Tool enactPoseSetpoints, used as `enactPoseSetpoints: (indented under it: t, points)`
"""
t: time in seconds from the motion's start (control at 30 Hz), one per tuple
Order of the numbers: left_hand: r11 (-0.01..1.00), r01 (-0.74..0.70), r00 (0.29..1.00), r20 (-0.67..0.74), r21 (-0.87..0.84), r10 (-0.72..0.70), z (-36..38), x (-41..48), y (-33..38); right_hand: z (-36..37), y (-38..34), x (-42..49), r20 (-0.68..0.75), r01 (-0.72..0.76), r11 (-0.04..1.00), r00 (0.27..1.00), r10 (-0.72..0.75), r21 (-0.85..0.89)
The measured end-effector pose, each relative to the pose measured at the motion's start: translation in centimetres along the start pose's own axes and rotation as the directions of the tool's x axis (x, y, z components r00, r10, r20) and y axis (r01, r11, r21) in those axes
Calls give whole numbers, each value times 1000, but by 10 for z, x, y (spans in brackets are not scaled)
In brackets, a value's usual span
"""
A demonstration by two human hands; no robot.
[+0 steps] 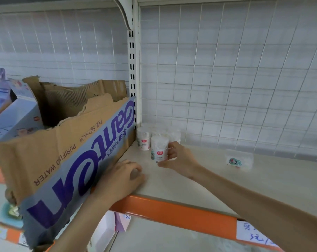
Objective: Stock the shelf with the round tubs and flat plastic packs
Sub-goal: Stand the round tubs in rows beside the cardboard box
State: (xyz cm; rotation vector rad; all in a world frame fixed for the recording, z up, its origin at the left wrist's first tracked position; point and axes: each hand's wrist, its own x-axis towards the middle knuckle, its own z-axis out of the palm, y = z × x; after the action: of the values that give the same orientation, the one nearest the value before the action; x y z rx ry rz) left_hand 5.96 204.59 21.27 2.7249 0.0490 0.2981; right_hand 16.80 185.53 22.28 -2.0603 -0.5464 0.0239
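Observation:
Several round white tubs (144,138) with red labels stand in the back left corner of the shelf (226,182). My right hand (179,158) grips the front tub (159,149), thumb under its base and fingers round its right side, as it stands on the shelf board. One flat clear plastic pack (238,160) lies further right on the shelf. My left hand (122,177) rests with curled fingers on the shelf against the side of the cardboard box (66,160); I cannot tell whether it holds anything.
The torn water carton stands to the left of the upright post (133,70). A blue-white printed box (10,110) stands behind it on the left. A wire grid backs the shelf. An orange rail (181,213) with a handwritten tag (257,233) edges the front.

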Motion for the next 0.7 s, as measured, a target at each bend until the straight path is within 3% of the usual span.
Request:
enactPoseSetpoints:
  t: [0.27,0.7]
  points:
    - [999,-9,993,-114,-52,3,7,-10,-6,58,-20,26,-47,9,984,999,-18,-177]
    - [999,-31,989,-145,-16,28,8,-10,-7,64,-24,30,-39,-12,962,999,1,-271]
